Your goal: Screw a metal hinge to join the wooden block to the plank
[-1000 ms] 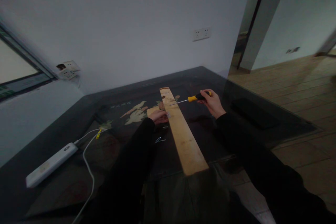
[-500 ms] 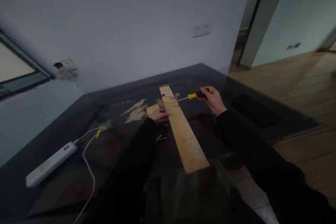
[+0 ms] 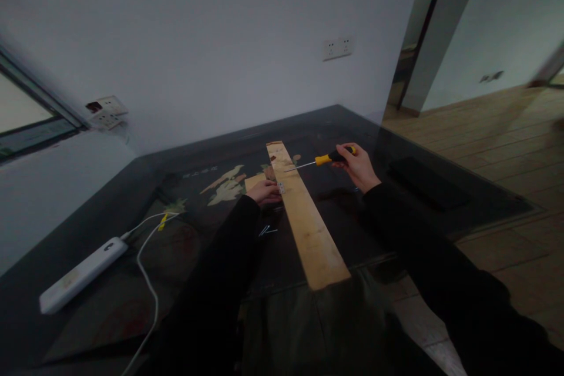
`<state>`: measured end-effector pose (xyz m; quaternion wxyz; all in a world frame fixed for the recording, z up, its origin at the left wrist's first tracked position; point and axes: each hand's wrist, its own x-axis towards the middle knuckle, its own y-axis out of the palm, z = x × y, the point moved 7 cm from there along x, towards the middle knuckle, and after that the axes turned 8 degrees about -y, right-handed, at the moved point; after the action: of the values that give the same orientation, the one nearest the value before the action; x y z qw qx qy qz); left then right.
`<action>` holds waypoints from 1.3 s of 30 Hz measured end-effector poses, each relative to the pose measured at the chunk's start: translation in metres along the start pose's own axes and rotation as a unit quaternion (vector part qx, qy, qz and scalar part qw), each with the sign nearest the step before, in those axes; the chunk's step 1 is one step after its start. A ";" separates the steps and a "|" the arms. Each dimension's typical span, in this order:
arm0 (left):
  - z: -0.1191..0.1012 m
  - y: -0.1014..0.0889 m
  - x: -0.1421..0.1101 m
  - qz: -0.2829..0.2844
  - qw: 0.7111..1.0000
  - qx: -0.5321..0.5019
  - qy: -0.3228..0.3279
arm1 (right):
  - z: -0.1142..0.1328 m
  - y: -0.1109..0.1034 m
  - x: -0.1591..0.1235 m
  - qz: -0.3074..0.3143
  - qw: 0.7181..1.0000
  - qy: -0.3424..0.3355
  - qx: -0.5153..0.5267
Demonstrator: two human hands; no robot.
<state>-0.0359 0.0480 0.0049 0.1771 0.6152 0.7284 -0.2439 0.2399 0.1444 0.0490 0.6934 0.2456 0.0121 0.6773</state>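
Observation:
A long, pale wooden board [image 3: 312, 232] lies lengthwise, its near end at the table's front edge. My left hand [image 3: 264, 191] is closed at the board's left edge, some fingertips hidden. Beside those fingers a small metal piece [image 3: 281, 188] sits on the edge; its kind is too small to tell. A second, shorter wood piece [image 3: 252, 182] shows behind this hand. My right hand [image 3: 358, 165] is wrapped round the black and yellow handle of a screwdriver [image 3: 324, 160]. The screwdriver's thin shaft points left, nearly level, with its tip over the board's far half.
Several loose screws or nails [image 3: 267, 230] lie left of the board on the dark table [image 3: 211, 158]. A white power strip [image 3: 83, 273] with its cable [image 3: 152, 288] is at the left. A dark flat object [image 3: 425, 182] rests at the right. Behind stands a wall with sockets [image 3: 338, 49].
The finger of my left hand has drawn back slightly from the small metal piece, which shows more now. My right hand and the screwdriver have hardly moved; the view has shifted slightly.

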 end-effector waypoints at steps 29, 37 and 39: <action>0.047 -0.019 -0.108 -0.051 0.752 0.495 0.431 | -0.006 -0.007 0.001 -0.044 0.999 0.007 0.027; 0.048 -0.013 -0.107 -0.051 0.753 0.491 0.435 | -0.007 -0.007 0.001 -0.046 0.998 0.008 0.032; 0.045 -0.014 -0.109 -0.050 0.787 0.446 0.424 | -0.007 -0.008 0.002 -0.044 0.999 0.007 0.028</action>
<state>-0.0322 -0.0681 0.0309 -0.4558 0.6303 0.5698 -0.2651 0.2447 0.1487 0.0407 0.7153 0.2593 0.0467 0.6473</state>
